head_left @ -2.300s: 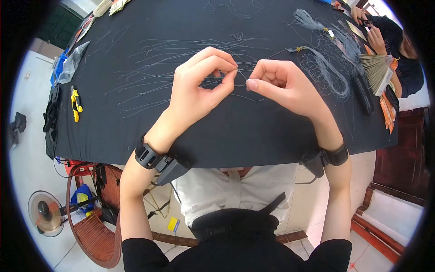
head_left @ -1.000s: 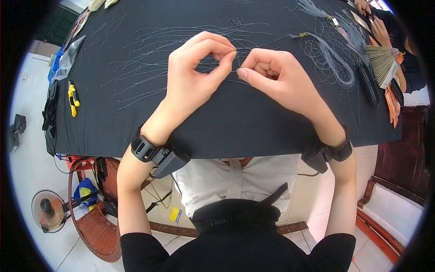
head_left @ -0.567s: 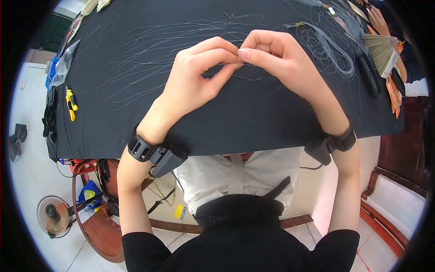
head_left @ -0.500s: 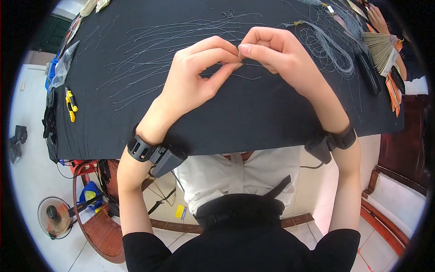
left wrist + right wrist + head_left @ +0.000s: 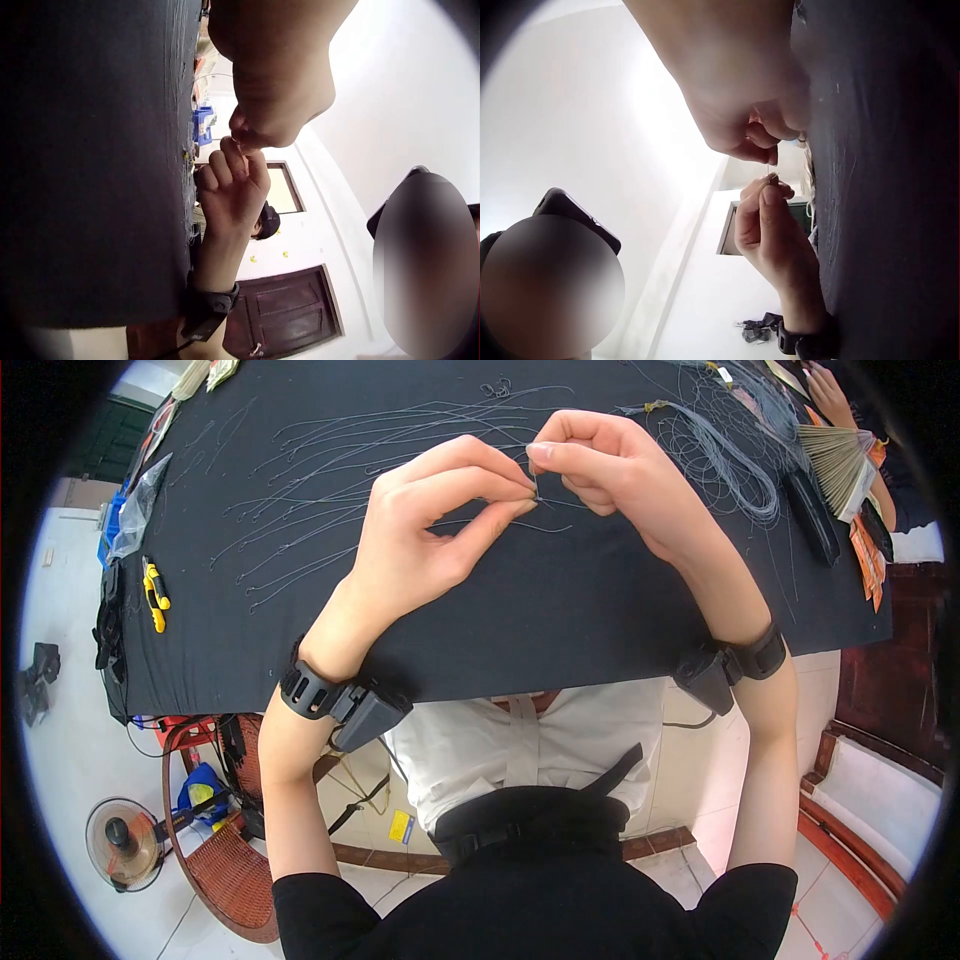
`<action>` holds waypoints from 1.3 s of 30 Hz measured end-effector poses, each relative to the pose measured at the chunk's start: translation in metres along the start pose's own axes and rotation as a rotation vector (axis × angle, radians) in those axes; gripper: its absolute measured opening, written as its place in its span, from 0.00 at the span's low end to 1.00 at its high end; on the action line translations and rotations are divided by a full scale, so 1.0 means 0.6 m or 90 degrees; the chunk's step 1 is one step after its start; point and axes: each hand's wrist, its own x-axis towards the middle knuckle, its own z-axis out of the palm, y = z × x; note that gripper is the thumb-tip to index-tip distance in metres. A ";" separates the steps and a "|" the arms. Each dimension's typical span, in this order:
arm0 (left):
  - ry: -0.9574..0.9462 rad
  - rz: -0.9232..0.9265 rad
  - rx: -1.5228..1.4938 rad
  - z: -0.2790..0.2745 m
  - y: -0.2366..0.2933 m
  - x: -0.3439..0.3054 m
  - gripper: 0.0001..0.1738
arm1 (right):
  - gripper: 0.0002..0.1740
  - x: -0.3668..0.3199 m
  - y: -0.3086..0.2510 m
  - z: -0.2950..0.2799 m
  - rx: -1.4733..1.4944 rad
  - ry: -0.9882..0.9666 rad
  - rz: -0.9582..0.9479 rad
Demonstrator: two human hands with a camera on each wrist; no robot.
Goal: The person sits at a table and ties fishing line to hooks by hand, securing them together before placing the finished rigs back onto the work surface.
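Note:
In the head view, my left hand (image 5: 410, 532) pinches a thin grey line (image 5: 536, 484) between thumb and fingers. My right hand (image 5: 630, 472) pinches the same line just above, its thumb laid against the curled forefinger. A short, taut stretch of the line (image 5: 768, 170) shows between the two sets of fingertips in the right wrist view. Under and beyond the hands, several grey lines (image 5: 300, 480) lie spread across the black cloth (image 5: 480, 630), with tiny hooks or loops at their left ends. Whatever sits inside the left fingertips is hidden.
A looped bundle of grey line (image 5: 735, 480) lies at the right, beside a black case (image 5: 810, 520) and a fanned stack of strips (image 5: 840, 465). Yellow-handled pliers (image 5: 156, 595) and a clear plastic bag (image 5: 140, 510) are at the left. Another person's hand (image 5: 830, 395) is at the far right.
My fingertips came together from a small gap. Since then the right hand has risen slightly away from the left, drawing a short stretch of line between them. The view has shifted a little.

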 end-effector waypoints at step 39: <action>0.009 0.021 0.086 0.004 -0.002 -0.001 0.06 | 0.10 -0.011 -0.012 0.018 -0.045 0.027 -0.090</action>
